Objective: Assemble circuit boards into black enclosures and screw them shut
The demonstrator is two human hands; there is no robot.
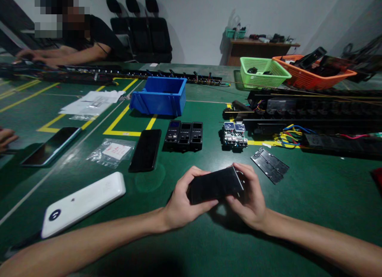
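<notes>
Between my hands is a black rectangular plastic case [214, 186], tilted, its flat side toward me. My left hand [185, 201] grips its left end, thumb along the lower edge. My right hand [249, 199] is closed round the right end, where a thin pale edge shows. Beyond the case stand black modules [184, 136] with small screens and ports, side by side. To their right are circuit boards [234, 134] with two small displays. Near my right hand lie flat black plastic covers [270, 165]. The far side of the held case is hidden.
Left of my hands lie a black phone [145, 150], a plastic bag [113, 152] and a white handheld device [83, 203]. A blue bin [159, 96], green basket [264, 72] and orange basket [316, 72] stand farther back. Wired black rails [313, 110] lie right; another person [89, 42] works far left.
</notes>
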